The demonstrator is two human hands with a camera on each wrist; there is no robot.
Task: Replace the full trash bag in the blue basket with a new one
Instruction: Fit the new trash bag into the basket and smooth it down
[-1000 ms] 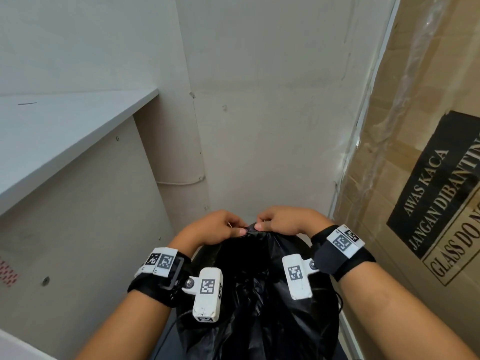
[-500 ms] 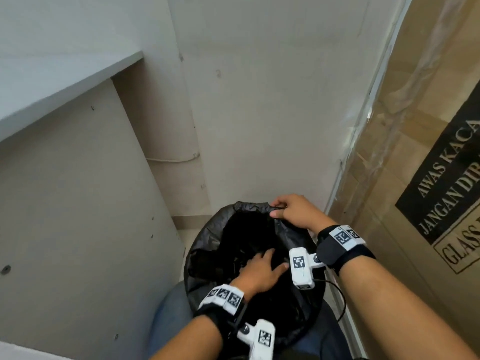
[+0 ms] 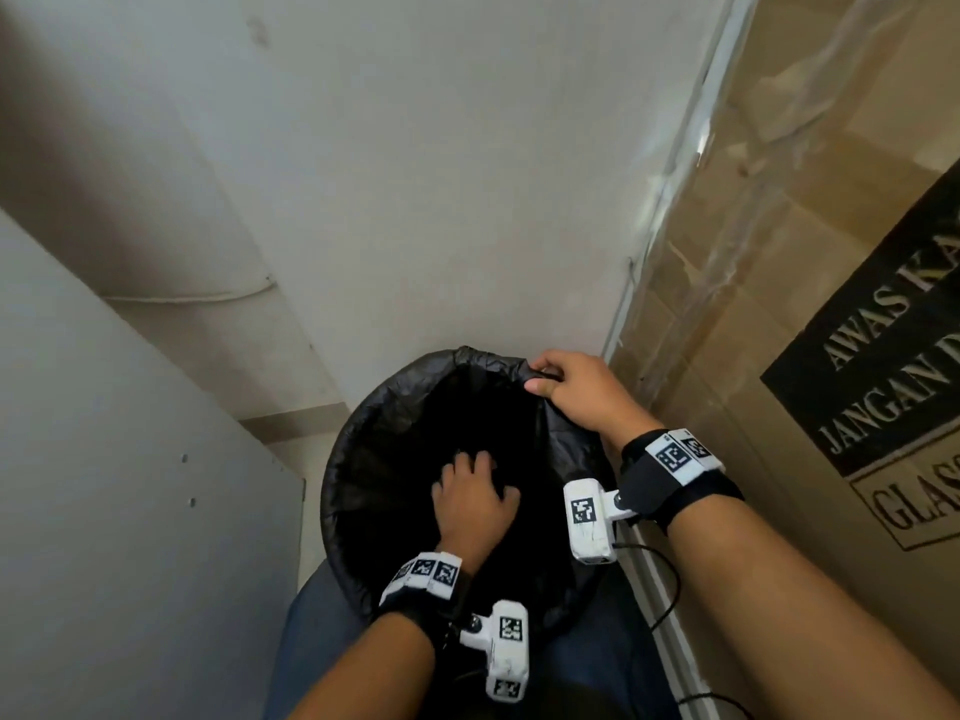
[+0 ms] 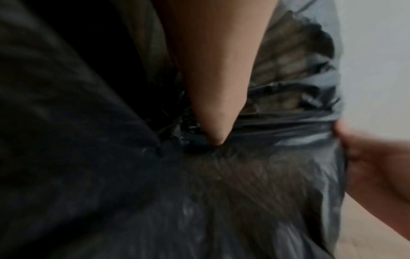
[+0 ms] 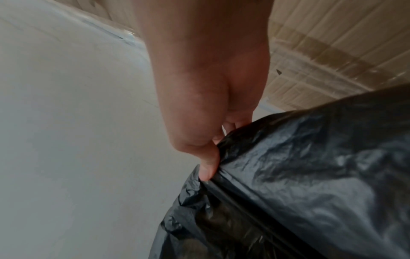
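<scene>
A black trash bag stands open in a round shape, its rim folded outward. The basket under it is hidden. My left hand is down inside the bag with fingers spread, pressing the plastic; in the left wrist view a straight finger pushes into the black trash bag. My right hand pinches the far right rim of the bag. The right wrist view shows my right hand with thumb and fingers closed on the fold of the black trash bag.
A grey cabinet panel stands close on the left and a white wall behind. A large cardboard box wrapped in plastic, with a black warning label, crowds the right side. Blue-grey cloth shows below the bag.
One second ago both hands pinched the bag's mouth together. The left hand has since let go and gone down inside the bag, which now gapes open; the right hand still holds the rim.
</scene>
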